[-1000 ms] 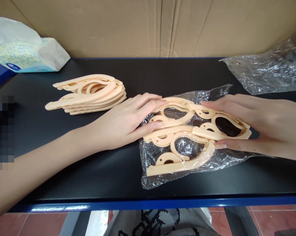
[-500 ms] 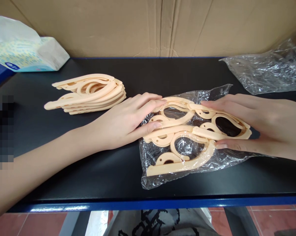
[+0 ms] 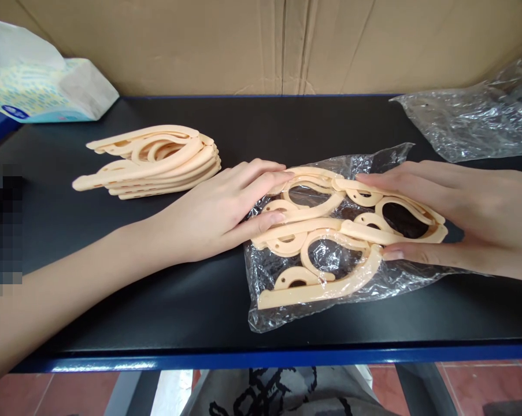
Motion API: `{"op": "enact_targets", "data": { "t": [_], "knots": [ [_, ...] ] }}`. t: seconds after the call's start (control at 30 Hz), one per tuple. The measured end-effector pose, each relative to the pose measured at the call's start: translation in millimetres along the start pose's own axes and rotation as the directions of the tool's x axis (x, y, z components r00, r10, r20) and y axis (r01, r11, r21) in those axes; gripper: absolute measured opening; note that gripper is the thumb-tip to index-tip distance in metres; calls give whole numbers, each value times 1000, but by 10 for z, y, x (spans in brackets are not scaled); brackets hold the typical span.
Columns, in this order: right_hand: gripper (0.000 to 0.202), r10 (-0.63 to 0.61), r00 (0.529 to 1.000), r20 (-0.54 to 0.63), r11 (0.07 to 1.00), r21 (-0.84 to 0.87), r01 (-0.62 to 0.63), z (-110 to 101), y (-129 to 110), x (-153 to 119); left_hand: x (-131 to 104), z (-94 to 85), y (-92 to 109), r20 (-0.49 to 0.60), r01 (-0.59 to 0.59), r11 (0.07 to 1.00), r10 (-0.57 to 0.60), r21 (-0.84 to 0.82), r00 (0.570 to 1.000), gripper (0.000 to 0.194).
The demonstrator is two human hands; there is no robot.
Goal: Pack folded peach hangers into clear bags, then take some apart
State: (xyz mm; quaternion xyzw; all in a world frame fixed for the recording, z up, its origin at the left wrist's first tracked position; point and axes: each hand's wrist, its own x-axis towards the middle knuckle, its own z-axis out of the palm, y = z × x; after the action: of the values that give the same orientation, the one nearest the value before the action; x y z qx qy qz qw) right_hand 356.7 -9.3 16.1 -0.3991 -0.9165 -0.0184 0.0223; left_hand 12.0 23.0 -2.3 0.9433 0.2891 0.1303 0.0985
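Several cream plastic folding hangers (image 3: 356, 231) lie flat inside a clear plastic bag (image 3: 267, 320) on the black table. My left hand (image 3: 234, 202) grips their left side, its fingers over the upper hanger and its thumb pressed on the film lower down. From the right, my right hand (image 3: 469, 214) clasps the other end, with the fingers along the upper edge and the thumb near the middle. Beyond my left forearm sits a neat stack of the same folded hangers (image 3: 169, 164), unwrapped.
A tissue pack (image 3: 87, 89) stands at the back left with a sheet sticking out. An empty, crumpled clear bag (image 3: 469, 124) lies at the back right. Cardboard (image 3: 191, 46) rises behind the table, whose front edge has a blue rim (image 3: 226, 361).
The right hand and the right end of the bagged hangers have shifted very slightly to the right. The view has tilted a little; both hands keep their hold.
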Motion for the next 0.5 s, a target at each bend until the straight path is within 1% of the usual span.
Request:
{"op": "enact_targets", "data": {
  "t": [0.27,0.4,0.5],
  "knots": [
    [82,12,1000,2,1000,0,-12,-9,5,-11,8,-8,5,11,11,1000,-11,-11,1000,55],
    [82,22,1000,5,1000,6,-22,-6,8,-20,14,-29,18,48,38,999,-37,-13,998,56],
    [82,22,1000,7,1000,5,-22,-9,6,-24,19,-38,25,52,35,999,-35,-17,998,56]
  ]
}}
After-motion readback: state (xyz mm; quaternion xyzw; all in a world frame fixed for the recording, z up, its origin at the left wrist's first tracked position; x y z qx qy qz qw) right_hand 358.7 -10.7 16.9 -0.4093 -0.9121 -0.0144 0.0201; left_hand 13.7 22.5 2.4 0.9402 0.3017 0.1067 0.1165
